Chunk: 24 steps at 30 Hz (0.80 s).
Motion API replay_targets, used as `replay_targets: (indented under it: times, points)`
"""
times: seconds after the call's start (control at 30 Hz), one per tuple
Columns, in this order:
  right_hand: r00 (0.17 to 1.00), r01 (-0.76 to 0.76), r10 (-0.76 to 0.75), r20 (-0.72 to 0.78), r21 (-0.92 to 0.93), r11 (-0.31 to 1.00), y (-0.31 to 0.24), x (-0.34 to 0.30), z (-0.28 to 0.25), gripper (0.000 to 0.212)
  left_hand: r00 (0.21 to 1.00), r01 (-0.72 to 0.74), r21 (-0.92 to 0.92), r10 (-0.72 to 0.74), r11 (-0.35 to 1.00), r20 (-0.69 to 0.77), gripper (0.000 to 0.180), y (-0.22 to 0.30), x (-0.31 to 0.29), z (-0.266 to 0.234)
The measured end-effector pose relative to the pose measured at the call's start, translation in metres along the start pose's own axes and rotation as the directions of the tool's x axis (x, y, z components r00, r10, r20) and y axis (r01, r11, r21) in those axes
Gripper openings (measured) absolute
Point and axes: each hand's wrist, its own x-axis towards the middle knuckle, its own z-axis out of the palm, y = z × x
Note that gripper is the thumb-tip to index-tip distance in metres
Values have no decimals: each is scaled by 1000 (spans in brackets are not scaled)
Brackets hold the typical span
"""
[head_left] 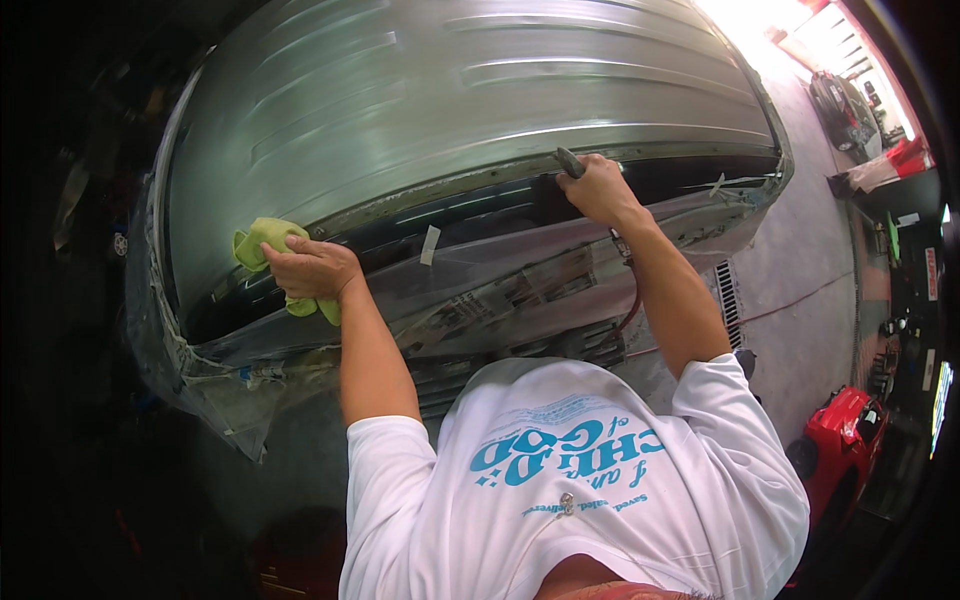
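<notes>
A white shirt [610,440] with blue lettering fills the lower middle, worn by the person whose two bare forearms reach forward to a broad grey panel [420,90]. The left hand [312,270] is closed around a bunched lime-green cloth [262,240] at the panel's near edge, toward its left corner; part of the cloth hangs below the palm. The right hand [602,192], farther right along the same edge, has its fingers wrapped around a grey tool [571,163] whose end points up and left; its kind is hard to tell. A dark red hose [638,300] hangs below the right wrist. Raised ridges run across the panel, and clear plastic [680,240] drapes below its edge, with a pale strip of tape [430,245] between the hands. At the far right stands a red car [835,440], and a slotted grate [727,292] is set in the grey floor [790,240]
</notes>
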Motion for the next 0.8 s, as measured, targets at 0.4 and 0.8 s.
replay_targets:
  times: [0.4,0.8]
  points:
    - [922,-306,168,349,389,869,-35,-4,5,28,1000,17,-27,-18,999,-25,51,4,-2,-2]
    - [904,-304,178,389,292,907,-35,-5,8,34,1000,-2,-5,2,1000,-23,49,3,-2,0]
